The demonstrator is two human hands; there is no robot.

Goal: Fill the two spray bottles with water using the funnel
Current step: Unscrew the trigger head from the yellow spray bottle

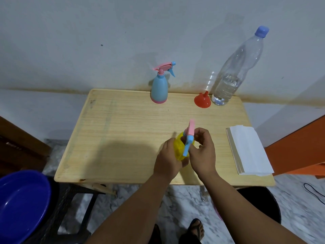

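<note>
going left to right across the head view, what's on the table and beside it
blue basin → blue spray bottle → yellow spray bottle, gripped by the left hand and right hand → red funnel → water bottle → stack of white paper napkins

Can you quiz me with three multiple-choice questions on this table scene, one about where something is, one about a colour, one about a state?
1. Where does the red plastic funnel stand?
A. beside the clear plastic water bottle
B. on the folded white paper napkins
C. in the blue basin

2. What colour is the body of the spray bottle in the hands?
A. green
B. yellow
C. white

3. What state is the water bottle in?
A. lying down
B. uncapped
C. upright, blue cap on, partly full

Answers:
1 A, the funnel sits mouth down just left of the bottle at the wooden table's far edge.
2 B, yellow shows between the left hand and right hand.
3 C, water fills only the lower part.
</note>
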